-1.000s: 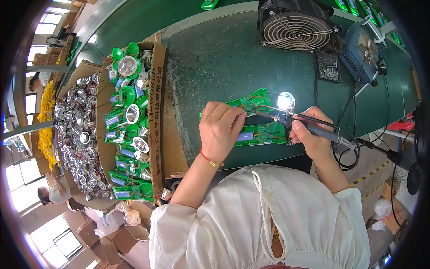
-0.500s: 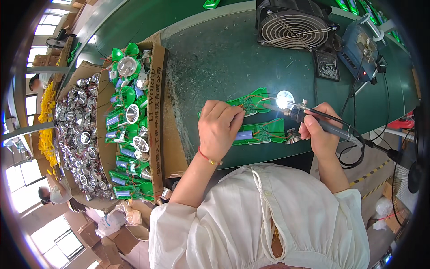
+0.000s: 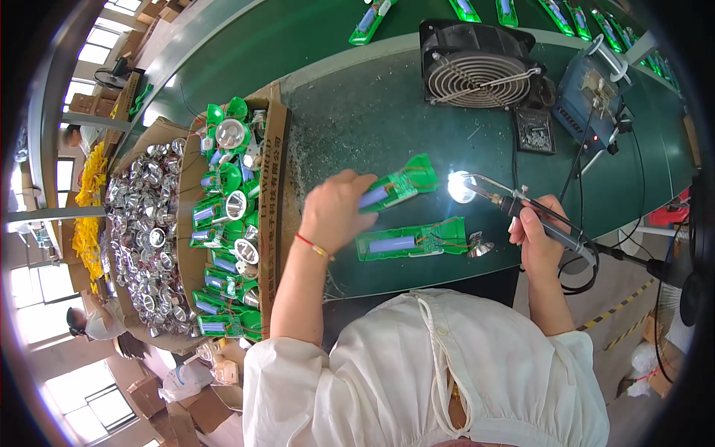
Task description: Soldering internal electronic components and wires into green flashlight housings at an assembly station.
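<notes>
My left hand (image 3: 335, 210) grips one end of a green plastic torch housing (image 3: 417, 177) that holds a blue cylindrical battery and a circuit board. Its other end angles up to the right. My right hand (image 3: 542, 237) is closed round a soldering iron (image 3: 555, 228) with a thin metal tube running along it. The iron's tip points left, close to a brightly glowing reflector lamp (image 3: 461, 187); whether they touch is hidden by glare. Below, on the green bench, lies a second torch housing (image 3: 424, 240) with battery, board and red wires, a silvery reflector (image 3: 480, 245) at its right end.
To the left stand a cardboard box (image 3: 274, 171) packed with green housings and another holding many silvery reflectors (image 3: 149, 238). At the back are a black fan (image 3: 480, 78), a small black tray (image 3: 535, 132) and a blue soldering station (image 3: 588, 97). More housings (image 3: 369, 22) line the far side.
My left hand has moved left and now holds the upper housing by its end, tilted. The iron has drawn slightly right of that housing. More far-side housings show as the view shifts.
</notes>
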A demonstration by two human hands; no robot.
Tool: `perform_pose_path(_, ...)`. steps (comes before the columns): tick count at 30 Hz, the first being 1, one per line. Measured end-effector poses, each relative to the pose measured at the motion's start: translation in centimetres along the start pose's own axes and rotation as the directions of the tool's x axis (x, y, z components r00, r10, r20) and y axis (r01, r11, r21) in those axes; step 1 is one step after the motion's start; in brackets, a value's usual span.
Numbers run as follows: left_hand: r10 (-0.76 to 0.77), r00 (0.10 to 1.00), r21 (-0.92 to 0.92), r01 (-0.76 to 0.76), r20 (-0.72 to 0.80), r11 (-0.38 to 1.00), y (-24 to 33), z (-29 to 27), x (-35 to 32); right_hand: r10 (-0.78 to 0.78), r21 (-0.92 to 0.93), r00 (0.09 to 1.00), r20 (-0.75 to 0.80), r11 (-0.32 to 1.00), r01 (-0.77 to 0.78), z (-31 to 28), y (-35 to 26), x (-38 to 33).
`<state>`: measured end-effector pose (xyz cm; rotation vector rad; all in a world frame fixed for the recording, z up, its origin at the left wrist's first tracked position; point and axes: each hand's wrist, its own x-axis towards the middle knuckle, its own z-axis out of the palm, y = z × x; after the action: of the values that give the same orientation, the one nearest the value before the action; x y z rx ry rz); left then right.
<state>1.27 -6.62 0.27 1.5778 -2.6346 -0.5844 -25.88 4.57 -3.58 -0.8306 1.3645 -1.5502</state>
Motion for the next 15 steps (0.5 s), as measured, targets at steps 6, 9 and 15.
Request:
perform_pose_path(6, -0.275, 0.900, 0.017, 0.298, -0.338, 0.954, -4.4, -5.5, 10.8, -0.016, -0.010, 0.997, -0.080, 1.000, 0.015, -1.1, -0.4, 0.4)
perform_pose_path(9, -0.330, 0.686, -0.046, 0.397, -0.649, 0.916, -8.3, -6.7, 17.7, 0.042, -0.048, 0.996, -0.078, 0.998, -0.046, -0.8, -0.8, -0.5)
perform_pose_path(15, -0.360, 0.847, 0.026, 0.401, -0.391, 0.916, -12.9, -1.4, 22.8, 0.046, -0.062, 0.992, -0.114, 0.997, -0.053, -1.0, -0.6, -2.0)
